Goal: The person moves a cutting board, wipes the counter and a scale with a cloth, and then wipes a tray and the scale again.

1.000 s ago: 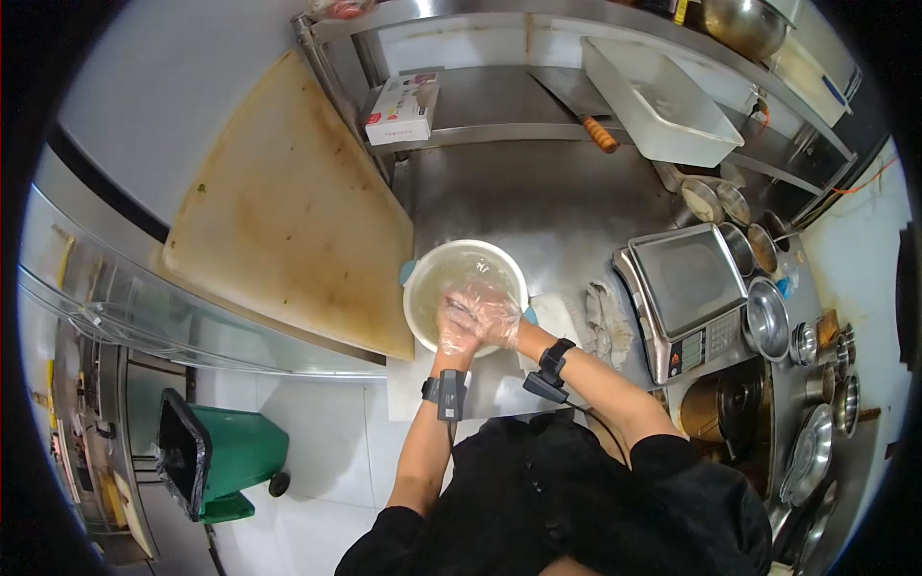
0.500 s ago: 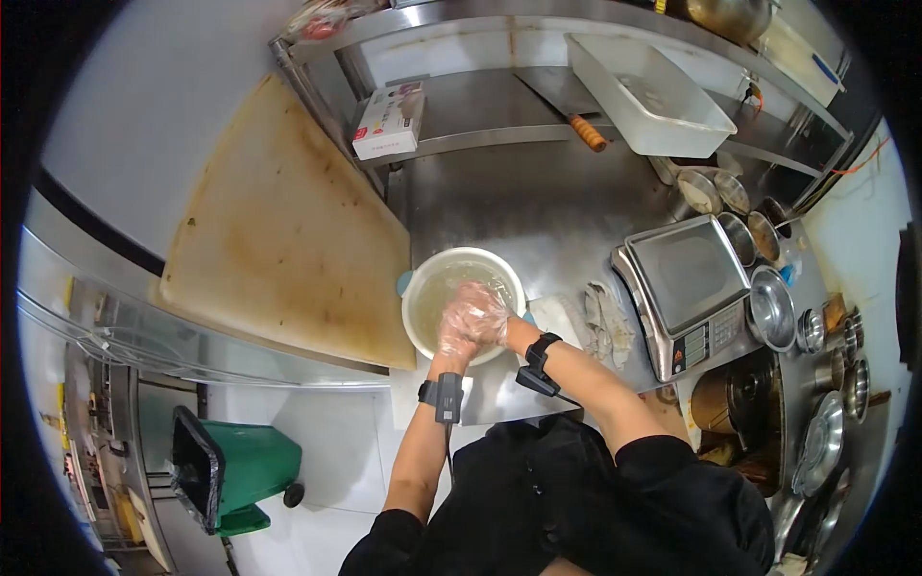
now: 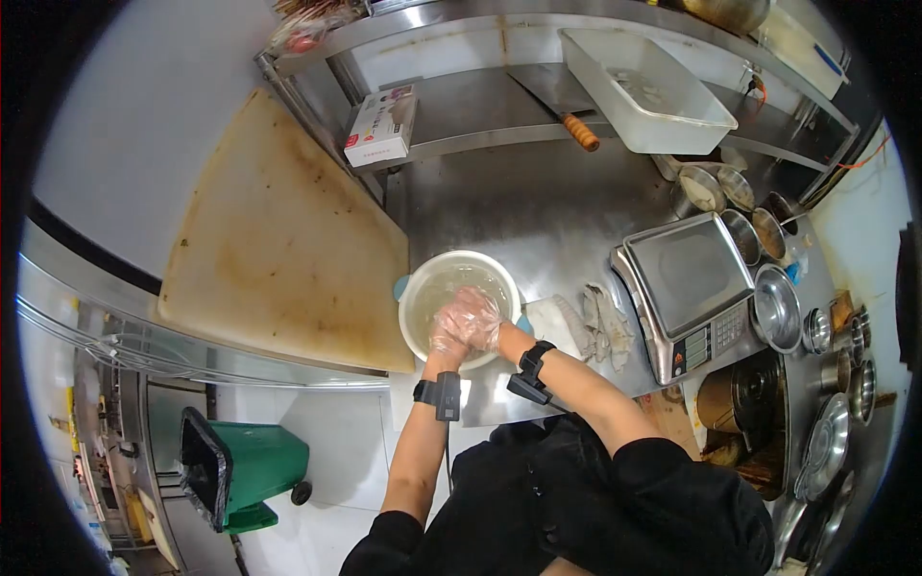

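A round white basin (image 3: 413,331) with blue handles stands on the steel table and holds cloudy water (image 3: 444,286). Both hands wear clear plastic gloves and press together over the near half of the basin. My left hand (image 3: 448,336) is closed, at the lower left of the pair. My right hand (image 3: 480,315) is closed too, overlapping the left from the right side. Whatever lies between them is hidden by the fingers and glove folds.
Right of the basin lie crumpled cloths (image 3: 605,326) and a digital scale (image 3: 687,278), with metal bowls (image 3: 774,307) beyond. A large cutting board (image 3: 279,250) stands at left. On the shelf are a cleaver (image 3: 578,130), a white box (image 3: 382,125) and a plastic tub (image 3: 663,106).
Both hands stay pressed together in the basin and have shifted slightly toward its near side. The whole view has tilted a little.
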Tool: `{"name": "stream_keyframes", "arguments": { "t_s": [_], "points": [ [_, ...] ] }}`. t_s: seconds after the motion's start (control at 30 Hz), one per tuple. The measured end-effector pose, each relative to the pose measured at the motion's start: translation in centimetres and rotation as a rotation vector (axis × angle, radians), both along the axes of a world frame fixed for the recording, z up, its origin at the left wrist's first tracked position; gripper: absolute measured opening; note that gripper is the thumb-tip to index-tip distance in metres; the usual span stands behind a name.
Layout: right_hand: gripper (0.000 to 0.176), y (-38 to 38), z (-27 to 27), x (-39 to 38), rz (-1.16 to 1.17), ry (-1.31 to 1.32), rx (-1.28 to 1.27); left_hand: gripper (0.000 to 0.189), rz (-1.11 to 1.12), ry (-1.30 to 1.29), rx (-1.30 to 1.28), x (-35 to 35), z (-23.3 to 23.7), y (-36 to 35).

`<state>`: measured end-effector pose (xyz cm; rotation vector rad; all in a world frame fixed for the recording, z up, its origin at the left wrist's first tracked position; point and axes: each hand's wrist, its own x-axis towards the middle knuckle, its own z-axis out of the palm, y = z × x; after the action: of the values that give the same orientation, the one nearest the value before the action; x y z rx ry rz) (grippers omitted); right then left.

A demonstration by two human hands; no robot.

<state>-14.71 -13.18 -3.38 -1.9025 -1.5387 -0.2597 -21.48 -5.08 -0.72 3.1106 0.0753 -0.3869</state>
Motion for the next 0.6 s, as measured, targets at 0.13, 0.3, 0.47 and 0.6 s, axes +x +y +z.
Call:
{"name": "stream_keyframes", "arguments": {
  "t_s": [0.13,0.3,0.47,0.6],
  "points": [
    [0.046,-1.5,2.7,-0.7,-0.061,0.458,-0.293,0.082,0.574,-0.349,-1.111,-3.2,-1.6,1.6],
    [0.069,-5.8,5.8,1.6,0.048,0.741,-0.414,0.06,0.837,-0.379,-2.212,-0.5,-0.6,1.5],
    [0.06,-10.0,3.2,4.9,-0.365,0.661,-0.193,0.082,0.843,-0.03,-2.291,2.9,4.9,-3.5],
    [0.05,-14.2,-2.4,7.3,-0.607,0.927,0.023,0.097,0.87,-0.09,-1.977,4.8,3.1,-6.9]
  ]
}}
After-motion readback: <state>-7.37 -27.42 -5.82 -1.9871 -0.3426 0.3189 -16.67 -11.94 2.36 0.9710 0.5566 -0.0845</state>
